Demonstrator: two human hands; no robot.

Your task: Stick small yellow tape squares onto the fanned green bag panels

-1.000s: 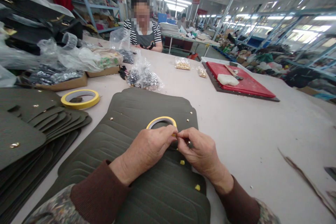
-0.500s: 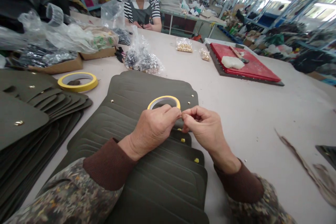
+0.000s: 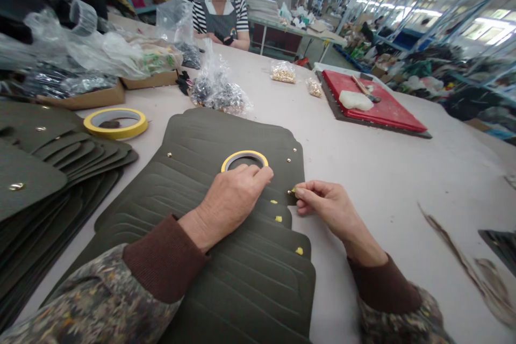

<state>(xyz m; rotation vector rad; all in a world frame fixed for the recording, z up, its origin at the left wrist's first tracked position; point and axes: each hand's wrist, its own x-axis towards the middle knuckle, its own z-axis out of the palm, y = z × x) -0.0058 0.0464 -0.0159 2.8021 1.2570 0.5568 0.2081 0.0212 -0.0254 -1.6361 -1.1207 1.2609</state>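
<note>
A fanned stack of dark olive leather panels (image 3: pixel 209 140) with small gold studs lies in front of me. A small roll of yellow tape (image 3: pixel 244 160) rests on the top panel. My left hand (image 3: pixel 231 199) lies curled on the roll's near edge, fingers closed over it. My right hand (image 3: pixel 322 204) pinches a tiny yellow tape piece (image 3: pixel 294 190) against the right edge of a panel, beside a gold stud. Other yellow tape pieces (image 3: pixel 278 219) sit on the edges of the lower panels.
Another pile of olive panels (image 3: pixel 48 161) lies at left, with a larger yellow tape roll (image 3: pixel 115 122) beyond it. Bags of metal hardware (image 3: pixel 220 94), cardboard trays (image 3: pixel 80 99) and a red cutting mat (image 3: pixel 377 107) stand farther back. A person in a striped shirt (image 3: pixel 217 8) sits across the table.
My hands, pinched together over the tape roll before, have separated. The right hand moved right and down to the panel's edge with a tape piece; the left settled on the roll.
</note>
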